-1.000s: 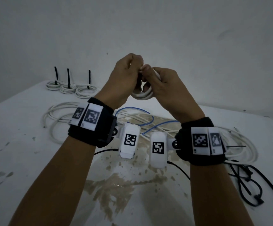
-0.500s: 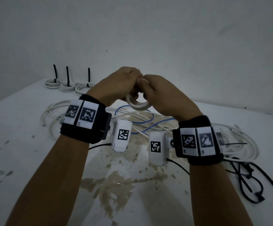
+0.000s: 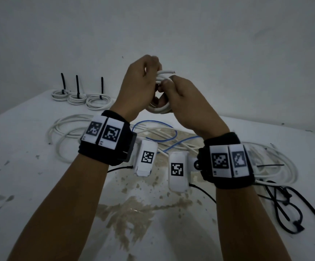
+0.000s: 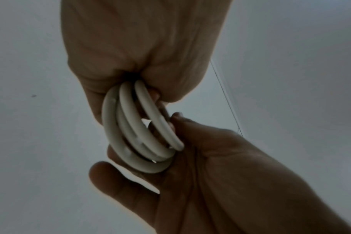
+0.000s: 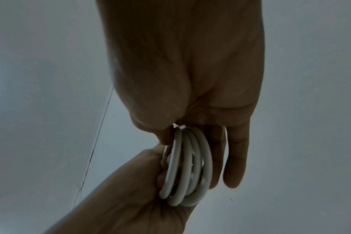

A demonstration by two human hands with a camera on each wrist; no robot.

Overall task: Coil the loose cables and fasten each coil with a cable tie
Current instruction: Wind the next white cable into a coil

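White cable coil (image 3: 159, 108) — small, a few turns, held in the air between both hands above the worktop (image 3: 30, 185), clear of the loose cable pile. Left hand (image 3: 139, 85) gripping the top of the coil, fingers curled round the turns; right hand (image 3: 183, 102) pinching the coil with thumb against fingers, last fingers more or less straight alongside in the right wrist view. Cut cable end (image 3: 168, 72) sticking out above the knuckles. Raised again compared with half a second ago, when hands and coil sat lower and nearer the pile; now back up at about the height of a second ago, free end newly visible. Likely means winding done, end being tucked or settled — coil ready for fastening. No cable tie visible on this coil; cannot tell whether one is hidden in the fingers. Three finished coils (image 3: 77, 97) at far left, each with a black tie standing up. Loose white cables (image 3: 68, 129), blue wire (image 3: 160, 129) and spare black ties (image 3: 284, 208) on the worktop — plenty left to do.
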